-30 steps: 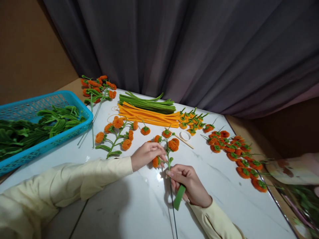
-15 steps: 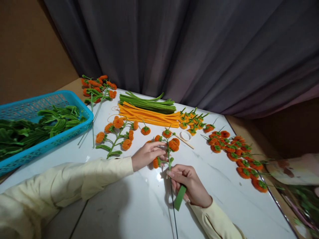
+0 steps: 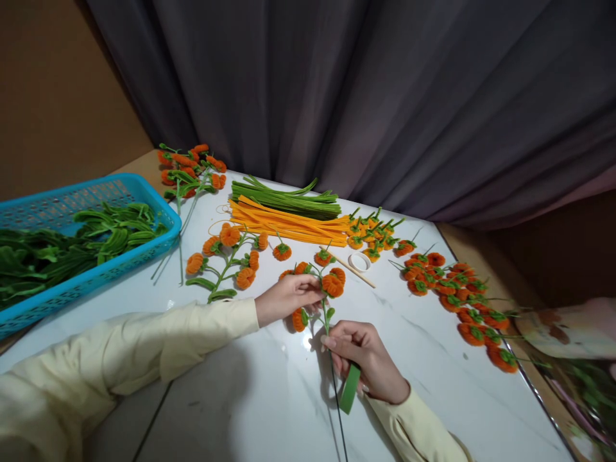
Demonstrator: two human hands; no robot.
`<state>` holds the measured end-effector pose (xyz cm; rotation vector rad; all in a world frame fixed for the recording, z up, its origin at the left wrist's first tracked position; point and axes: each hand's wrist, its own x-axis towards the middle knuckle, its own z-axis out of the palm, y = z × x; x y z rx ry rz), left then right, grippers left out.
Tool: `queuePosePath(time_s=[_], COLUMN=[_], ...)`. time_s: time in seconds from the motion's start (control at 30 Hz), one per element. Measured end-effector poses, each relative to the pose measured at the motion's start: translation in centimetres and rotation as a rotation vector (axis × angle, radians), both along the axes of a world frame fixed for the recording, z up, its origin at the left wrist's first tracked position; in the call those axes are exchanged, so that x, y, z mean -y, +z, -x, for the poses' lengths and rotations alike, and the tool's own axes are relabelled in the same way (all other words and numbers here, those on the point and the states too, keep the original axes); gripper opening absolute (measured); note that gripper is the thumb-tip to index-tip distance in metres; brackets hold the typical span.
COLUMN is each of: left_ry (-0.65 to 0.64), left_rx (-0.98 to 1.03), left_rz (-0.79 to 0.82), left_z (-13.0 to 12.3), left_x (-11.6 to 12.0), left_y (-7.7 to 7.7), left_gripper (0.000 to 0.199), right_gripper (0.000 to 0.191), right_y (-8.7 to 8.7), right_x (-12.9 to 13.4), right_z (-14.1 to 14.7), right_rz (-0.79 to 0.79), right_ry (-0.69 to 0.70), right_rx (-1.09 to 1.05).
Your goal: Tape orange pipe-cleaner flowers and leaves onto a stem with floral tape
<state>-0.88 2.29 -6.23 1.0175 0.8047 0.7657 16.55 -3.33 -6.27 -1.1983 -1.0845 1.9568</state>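
Observation:
A branch (image 3: 324, 312) of orange fuzzy pumpkin-like heads on a green-wrapped stem stands between my hands, its dark bare wire running down toward me. My left hand (image 3: 291, 297) has its fingers closed on the upper stem, just beside an orange head (image 3: 333, 283). Lower down, my right hand (image 3: 368, 359) pinches the stem between thumb and fingertips. Green tape (image 3: 350, 389) hangs in a loop from under that hand. To the left of my left hand lies a similar branch (image 3: 225, 269) with several orange heads and green leaves.
A blue basket (image 3: 176, 224) of green leaves stands left. Green strips (image 3: 283, 200) and yellow strips (image 3: 283, 223) lie at the back, near a white ring (image 3: 359, 262) and a thin stick (image 3: 353, 269). Loose orange heads (image 3: 462, 294) cover the right side. Another person's sleeve (image 3: 568, 330) shows far right.
My left fingertips have moved slightly down the stem, and the orange heads have turned a little. My right pinch is slightly lower, with the tape loop shifted along with it.

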Motion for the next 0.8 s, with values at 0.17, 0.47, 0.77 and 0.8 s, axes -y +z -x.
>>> queuePosePath(time_s=[0.17, 0.47, 0.77, 0.8], left_ry=[0.024, 0.032, 0.037, 0.04], left_rx=[-0.03, -0.075, -0.032, -0.027], left_rz=[-0.001, -0.011, 0.02, 0.025], left_z=[-0.1, 0.01, -0.2, -0.22], left_x=[0.0, 0.32, 0.23, 0.22], left_y=[-0.37, -0.05, -0.4, -0.43], left_gripper=[0.025, 0.021, 0.028, 0.03], right_gripper=[0.034, 0.036, 0.036, 0.036], right_y=[0.48, 0.74, 0.85, 0.85], right_x=[0.05, 0.08, 0.19, 0.19], right_z=[0.0, 0.14, 0.18, 0.17], right_rz=[0.005, -0.012, -0.013, -0.014], right_ry=[0.01, 0.031, 0.018, 0.017], right_rx=[0.021, 0.068, 0.061, 0.058])
